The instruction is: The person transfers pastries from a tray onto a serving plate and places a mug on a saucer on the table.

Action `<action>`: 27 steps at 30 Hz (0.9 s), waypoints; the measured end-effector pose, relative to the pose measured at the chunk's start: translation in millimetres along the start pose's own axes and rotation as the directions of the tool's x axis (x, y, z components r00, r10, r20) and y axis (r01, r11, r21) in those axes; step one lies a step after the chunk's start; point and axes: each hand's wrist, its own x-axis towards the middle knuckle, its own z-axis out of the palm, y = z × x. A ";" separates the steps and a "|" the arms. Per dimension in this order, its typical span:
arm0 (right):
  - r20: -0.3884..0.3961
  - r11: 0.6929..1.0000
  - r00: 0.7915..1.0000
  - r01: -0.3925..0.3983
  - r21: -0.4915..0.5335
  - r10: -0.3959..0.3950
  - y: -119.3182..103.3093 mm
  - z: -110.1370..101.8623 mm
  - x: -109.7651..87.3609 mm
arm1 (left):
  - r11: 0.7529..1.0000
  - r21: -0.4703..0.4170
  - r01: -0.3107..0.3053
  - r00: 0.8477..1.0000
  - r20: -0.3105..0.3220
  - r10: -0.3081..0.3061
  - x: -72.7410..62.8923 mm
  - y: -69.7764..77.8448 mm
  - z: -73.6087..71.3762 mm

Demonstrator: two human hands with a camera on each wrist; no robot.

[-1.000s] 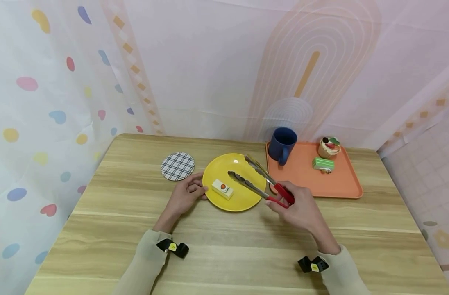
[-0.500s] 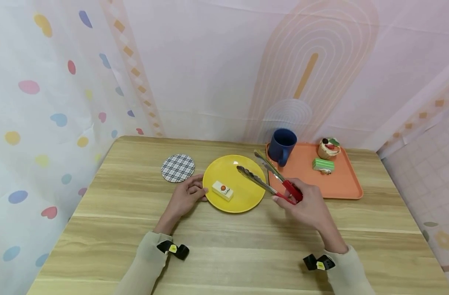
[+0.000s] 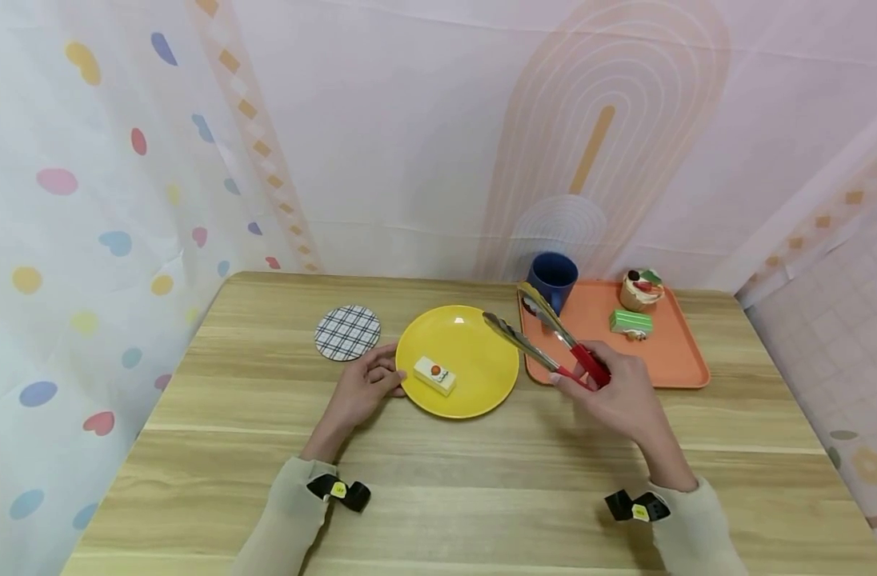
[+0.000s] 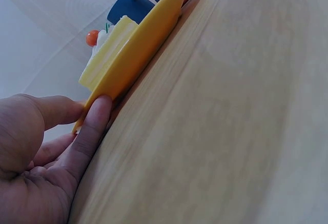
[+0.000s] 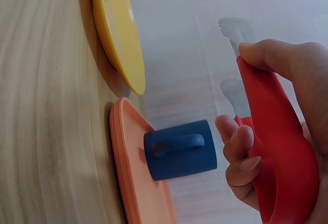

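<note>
Your right hand (image 3: 622, 392) has carried the red-handled tongs (image 5: 277, 119) rightward since the earlier frame, off the middle of the yellow plate (image 3: 478, 364) toward the orange tray (image 3: 669, 352); your left hand (image 3: 362, 392), the plate and the cream cake slice (image 3: 435, 378) have stayed put. Grip state: right-hand fingers curled around the tongs' handle; left thumb and fingers pinching the plate's left rim. Progress, judged from the layout: partly done. One slice lies on the plate, at its near left; the green striped cake (image 3: 631, 322) and the fruit-topped cupcake (image 3: 640, 292) are on the tray's right side, not yet plated. Tongs' jaws spread, nothing between them. Orientation: the tongs' long axis runs diagonally, handle at your near right, tips pointing far left; in the head view one tip overlaps the plate's right part, the other the blue mug (image 3: 554, 270). Tip height uncertain. Slice's long axis: far left to near right.
</note>
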 end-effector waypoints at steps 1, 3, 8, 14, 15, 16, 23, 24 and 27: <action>-0.001 1.000 1.000 -0.008 -0.004 0.008 0.8 -1.2 0.2 | 1.000 0.001 -0.001 1.000 0.002 0.001 0.2 -0.3 -0.1; 0.001 1.000 1.000 -0.025 -0.012 0.025 1.8 -3.5 0.4 | 1.000 0.004 -0.003 1.000 0.002 0.003 0.3 -0.7 -0.3; -0.013 0.998 0.998 -0.061 -0.025 0.061 5.0 -9.0 1.0 | 1.000 0.005 0.002 1.000 -0.001 -0.002 1.0 -1.9 -0.4; -0.047 0.996 0.996 -0.084 -0.042 0.082 12.1 -15.7 1.8 | 1.000 -0.006 0.004 1.000 0.000 -0.004 2.2 -2.2 0.9; -0.052 0.995 0.995 -0.089 -0.047 0.086 13.4 -17.1 1.8 | 1.000 -0.007 0.003 1.000 0.001 -0.003 2.4 -2.1 1.2; -0.055 0.994 0.994 -0.095 -0.051 0.092 14.6 -18.6 1.8 | 1.000 -0.008 0.002 1.000 0.002 -0.002 2.6 -2.0 1.4; -0.107 0.994 0.990 -0.099 -0.047 0.093 23.9 -26.5 2.4 | 1.000 -0.006 -0.003 1.000 0.005 0.003 3.7 -3.4 1.7; -0.111 0.994 0.990 -0.097 -0.045 0.092 25.3 -27.1 2.7 | 1.000 -0.004 -0.005 1.000 0.003 0.005 3.6 -3.7 1.4; -0.123 0.993 0.987 -0.106 -0.042 0.100 30.0 -29.5 3.2 | 1.000 0.001 -0.008 1.000 0.002 0.008 3.1 -4.3 0.9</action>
